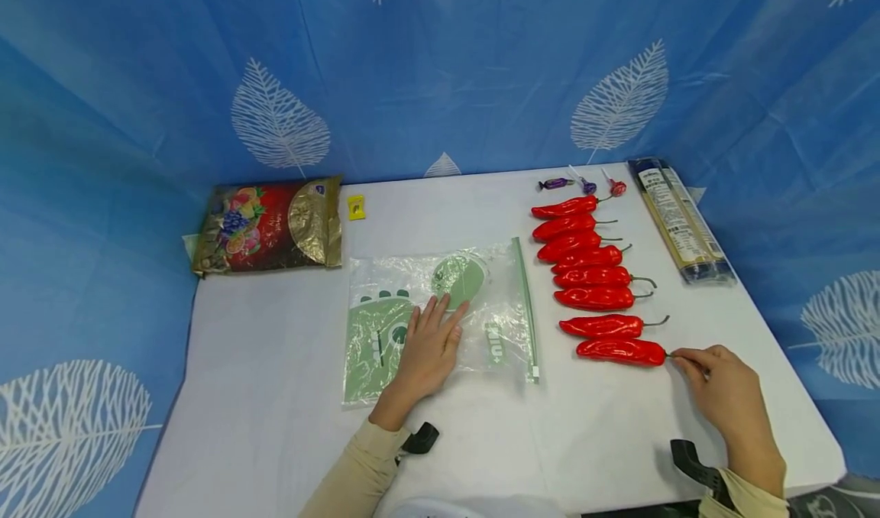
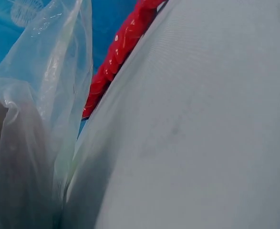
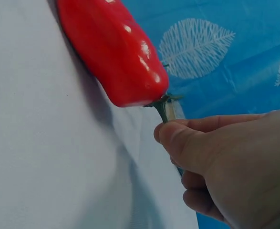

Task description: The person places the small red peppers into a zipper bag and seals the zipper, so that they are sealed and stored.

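Note:
On the table lies a clear zip bag (image 1: 505, 304) with green print and a green zip strip along its right side. My left hand (image 1: 428, 350) rests on the bag with its fingers extended. Clear plastic (image 2: 44, 109) stands up close in the left wrist view and partly covers that hand. Between thumb and forefinger, my right hand (image 1: 732, 396) pinches the green stem of the nearest red chili pepper (image 1: 621, 351). The right wrist view shows the pepper (image 3: 116, 52) and the pinched stem closely. Several more red peppers (image 1: 594, 276) lie in a column beyond it, stems pointing right.
At the back left lies a red and gold packet (image 1: 275, 228), with a small yellow wrapped sweet (image 1: 356, 207) beside it. Two lollipops (image 1: 616, 188) and a purple wrapped candy (image 1: 555, 184) sit behind the peppers. A long dark package (image 1: 677, 216) is at the right edge.

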Motion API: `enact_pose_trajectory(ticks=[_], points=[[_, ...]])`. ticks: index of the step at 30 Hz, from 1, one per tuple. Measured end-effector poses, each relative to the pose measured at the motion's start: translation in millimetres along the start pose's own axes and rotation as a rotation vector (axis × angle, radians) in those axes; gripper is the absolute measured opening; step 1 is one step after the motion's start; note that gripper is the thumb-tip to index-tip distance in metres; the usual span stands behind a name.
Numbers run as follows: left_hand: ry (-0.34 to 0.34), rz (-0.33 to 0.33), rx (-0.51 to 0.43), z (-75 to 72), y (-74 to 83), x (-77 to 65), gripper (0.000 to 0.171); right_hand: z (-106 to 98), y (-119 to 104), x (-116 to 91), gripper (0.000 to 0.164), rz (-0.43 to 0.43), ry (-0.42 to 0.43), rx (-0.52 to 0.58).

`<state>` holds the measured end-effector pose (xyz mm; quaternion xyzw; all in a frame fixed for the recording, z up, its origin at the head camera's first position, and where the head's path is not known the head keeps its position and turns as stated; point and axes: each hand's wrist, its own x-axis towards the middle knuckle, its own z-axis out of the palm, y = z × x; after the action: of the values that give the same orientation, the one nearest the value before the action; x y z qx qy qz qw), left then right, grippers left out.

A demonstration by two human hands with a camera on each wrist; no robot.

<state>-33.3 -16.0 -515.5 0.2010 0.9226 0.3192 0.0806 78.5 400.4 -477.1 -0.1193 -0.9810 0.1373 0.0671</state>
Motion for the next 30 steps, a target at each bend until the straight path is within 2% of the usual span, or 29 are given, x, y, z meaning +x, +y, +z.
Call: enact_pose_trajectory(ticks=[8,14,19,25,30], points=[[0.011,-0.001,-0.018,0.2,-0.8,-0.5,0.048,-8.0,-10.6,2.7,0.014,-0.028,0.067,0.044],[0.017,0.005,-0.029,1.7,-1.9,0.1,0.048,-12.9,-31.7,19.2,0.015,-0.070,0.096,0.081],[0.017,0.010,-0.025,2.0,-3.4,-0.4,0.048,-10.2,-55.6,38.4,0.015,-0.123,0.077,0.102],[0.012,0.009,-0.027,2.0,-3.0,-0.5,0.048,2.9,-92.3,55.7,0.018,-0.250,0.061,0.111],[0.026,0.004,-0.024,2.5,-3.1,0.0,0.048,16.7,-124.4,64.0,0.021,-0.289,-0.036,0.094]])
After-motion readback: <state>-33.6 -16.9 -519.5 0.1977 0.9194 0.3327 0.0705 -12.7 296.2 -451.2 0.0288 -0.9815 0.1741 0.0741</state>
